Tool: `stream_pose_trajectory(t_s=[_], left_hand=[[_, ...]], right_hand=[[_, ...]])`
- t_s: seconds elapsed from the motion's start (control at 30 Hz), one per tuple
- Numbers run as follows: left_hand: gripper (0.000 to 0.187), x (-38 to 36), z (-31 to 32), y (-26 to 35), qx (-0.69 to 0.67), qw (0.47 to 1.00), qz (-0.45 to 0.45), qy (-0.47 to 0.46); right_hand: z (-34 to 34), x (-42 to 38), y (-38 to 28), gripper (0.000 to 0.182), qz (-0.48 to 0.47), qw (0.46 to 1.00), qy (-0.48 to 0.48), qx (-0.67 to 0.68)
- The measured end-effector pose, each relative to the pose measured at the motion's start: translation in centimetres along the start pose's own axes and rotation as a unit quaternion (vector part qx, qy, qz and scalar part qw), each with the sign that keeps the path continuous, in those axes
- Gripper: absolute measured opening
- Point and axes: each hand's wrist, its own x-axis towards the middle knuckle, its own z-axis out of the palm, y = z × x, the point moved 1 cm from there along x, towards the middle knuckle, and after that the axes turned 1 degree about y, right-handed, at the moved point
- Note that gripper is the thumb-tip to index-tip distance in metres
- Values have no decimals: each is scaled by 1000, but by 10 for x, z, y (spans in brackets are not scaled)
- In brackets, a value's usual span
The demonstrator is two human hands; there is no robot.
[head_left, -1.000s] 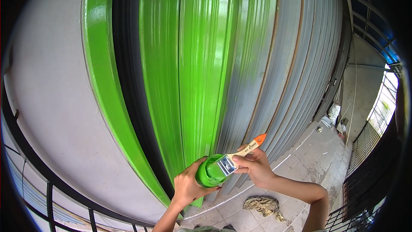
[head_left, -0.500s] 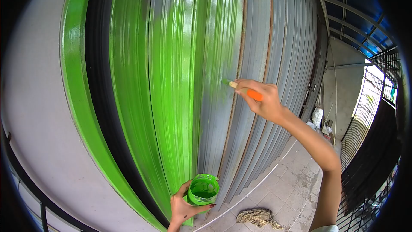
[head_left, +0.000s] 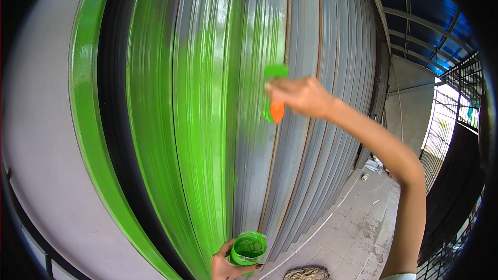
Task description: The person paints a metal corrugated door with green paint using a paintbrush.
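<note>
My right hand (head_left: 301, 97) is closed around a paintbrush (head_left: 277, 110) with an orange-tipped handle; its green bristles point up against the ribbed metal shutter (head_left: 205, 124). Green paint covers the left panels of the shutter, while those to the right are bare grey with rusty brown edges. Low in the view, my left hand (head_left: 228, 267) grips a clear jar of green paint (head_left: 250, 248), its open mouth facing up and paint smeared inside. The jar is close to the foot of the shutter.
A pale wall (head_left: 41, 98) stands at left, beside a green frame (head_left: 85, 88) and a black strip. Below lie a tiled floor (head_left: 332, 233) and a crumpled brown rag (head_left: 306, 274). Small debris (head_left: 372, 165) and a metal grille (head_left: 461, 93) are at right.
My right hand has moved up and slightly left, turning the brush from pointing left to pointing up. Fresh green paint shows under it. The jar sits lower as the view shifts.
</note>
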Motion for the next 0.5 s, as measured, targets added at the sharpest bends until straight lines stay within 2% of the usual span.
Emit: stream_pose_trajectory(t_s=[0.1,0.2,0.3,0.4,0.5], left_hand=[[84,-1,-1,-2,-7,1000,-10,-5],[83,-1,-1,3,-15,1000,-13,-7],[83,1,1,4,-15,1000,-8,-6],[83,2,5,3,-5,1000,-6,-1],[84,3,10,0,0,1000,-7,9]], right_hand=[[2,-37,-80,26,-63,987,-63,133],[-3,-39,-85,29,-8,963,-101,249],[-16,-1,-4,28,81,980,-77,162],[-23,33,69,30,93,993,28,69],[-32,43,73,23,65,997,44,0]])
